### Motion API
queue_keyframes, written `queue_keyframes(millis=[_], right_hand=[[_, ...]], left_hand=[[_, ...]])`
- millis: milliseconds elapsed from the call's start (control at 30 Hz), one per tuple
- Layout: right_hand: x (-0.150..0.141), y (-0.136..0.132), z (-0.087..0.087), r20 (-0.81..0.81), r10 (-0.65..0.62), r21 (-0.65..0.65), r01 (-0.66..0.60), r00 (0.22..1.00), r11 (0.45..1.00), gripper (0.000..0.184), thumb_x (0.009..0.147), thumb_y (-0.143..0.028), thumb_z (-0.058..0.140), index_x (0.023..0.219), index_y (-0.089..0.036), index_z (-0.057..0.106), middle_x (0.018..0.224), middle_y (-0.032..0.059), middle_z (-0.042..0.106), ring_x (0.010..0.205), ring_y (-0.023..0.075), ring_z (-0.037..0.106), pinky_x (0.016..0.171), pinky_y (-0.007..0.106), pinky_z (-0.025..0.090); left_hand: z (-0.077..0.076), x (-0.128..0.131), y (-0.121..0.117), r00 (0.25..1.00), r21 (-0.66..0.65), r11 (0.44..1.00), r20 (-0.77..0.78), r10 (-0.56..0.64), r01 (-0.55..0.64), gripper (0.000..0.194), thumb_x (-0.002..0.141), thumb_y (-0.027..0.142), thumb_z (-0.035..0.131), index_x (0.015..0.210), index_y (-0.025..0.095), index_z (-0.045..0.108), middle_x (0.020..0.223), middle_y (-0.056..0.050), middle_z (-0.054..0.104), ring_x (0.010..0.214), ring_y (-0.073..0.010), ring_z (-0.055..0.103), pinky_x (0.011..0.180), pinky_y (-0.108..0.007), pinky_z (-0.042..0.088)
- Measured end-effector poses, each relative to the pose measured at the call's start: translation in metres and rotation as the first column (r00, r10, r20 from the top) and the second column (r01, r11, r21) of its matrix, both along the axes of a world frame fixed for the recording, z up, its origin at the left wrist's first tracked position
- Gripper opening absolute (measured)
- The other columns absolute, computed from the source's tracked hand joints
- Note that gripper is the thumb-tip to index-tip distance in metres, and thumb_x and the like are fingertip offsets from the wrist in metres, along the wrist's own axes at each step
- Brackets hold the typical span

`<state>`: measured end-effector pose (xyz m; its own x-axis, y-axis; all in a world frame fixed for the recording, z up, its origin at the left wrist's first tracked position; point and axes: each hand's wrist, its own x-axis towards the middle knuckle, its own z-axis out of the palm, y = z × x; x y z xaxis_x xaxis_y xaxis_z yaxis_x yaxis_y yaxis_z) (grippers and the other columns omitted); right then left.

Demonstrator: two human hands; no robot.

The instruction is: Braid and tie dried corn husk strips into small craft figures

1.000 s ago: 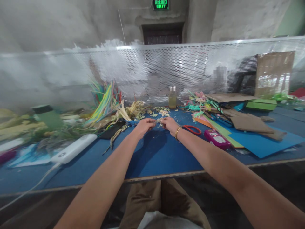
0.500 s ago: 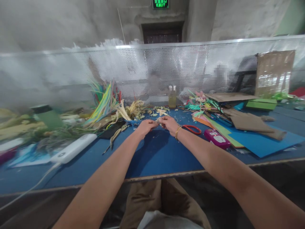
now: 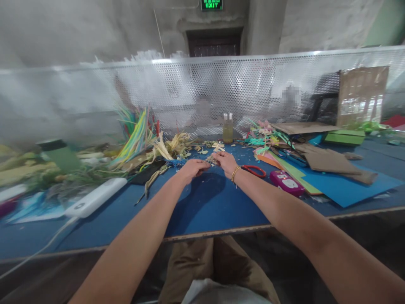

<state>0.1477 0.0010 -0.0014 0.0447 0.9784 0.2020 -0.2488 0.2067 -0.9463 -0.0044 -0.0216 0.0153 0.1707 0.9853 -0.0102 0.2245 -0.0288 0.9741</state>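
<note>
Both my hands reach out over the middle of a blue table [image 3: 205, 207]. My left hand [image 3: 191, 167] and my right hand [image 3: 225, 162] are closed in pinches on a small pale straw piece [image 3: 211, 160] held between them just above the table. A gold bracelet sits on my right wrist. Dry straw strips [image 3: 172, 147] lie just beyond my left hand, with coloured strips [image 3: 137, 131] fanned out further left.
Red-handled scissors [image 3: 254, 170] and a pink box [image 3: 287, 182] lie right of my right hand. A white power bank [image 3: 93, 197] with a cable sits at left. A small glass bottle [image 3: 228, 128] stands before a perforated metal screen [image 3: 240, 88]. Coloured paper sheets and cardboard cover the right side.
My hands have drawn closer together and shifted slightly away from me, still pinching the straw piece. The view has tilted a little.
</note>
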Motion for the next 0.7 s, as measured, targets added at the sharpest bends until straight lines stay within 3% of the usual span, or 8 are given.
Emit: queue_keyframes(millis=[500,700], right_hand=[[0.0033,-0.0028,0.0101,-0.07,-0.025,0.064,0.029,0.997,0.998,0.029,0.057,-0.039,0.074,0.063,-0.016,0.056,0.055,-0.0056,0.049,0.053,0.006,0.041,0.053,0.022,0.036],[0.0036,0.0001,0.0075,-0.061,-0.035,0.08,0.039,0.998,0.996,0.029,0.058,-0.04,0.073,0.065,-0.016,0.057,0.057,-0.0056,0.049,0.053,0.0059,0.039,0.053,0.022,0.035]], left_hand=[[0.0025,0.001,-0.0004,0.997,-0.035,0.998,0.04,0.058,-0.057,0.016,0.056,0.027,0.074,0.067,0.018,0.068,0.065,-0.001,0.063,0.062,-0.0125,0.055,0.051,-0.022,0.035],[0.0024,0.0018,-0.0035,0.999,-0.047,0.999,0.047,0.019,-0.017,0.023,0.057,0.032,0.075,0.075,0.018,0.072,0.083,-0.005,0.068,0.075,-0.0148,0.059,0.056,-0.022,0.038]])
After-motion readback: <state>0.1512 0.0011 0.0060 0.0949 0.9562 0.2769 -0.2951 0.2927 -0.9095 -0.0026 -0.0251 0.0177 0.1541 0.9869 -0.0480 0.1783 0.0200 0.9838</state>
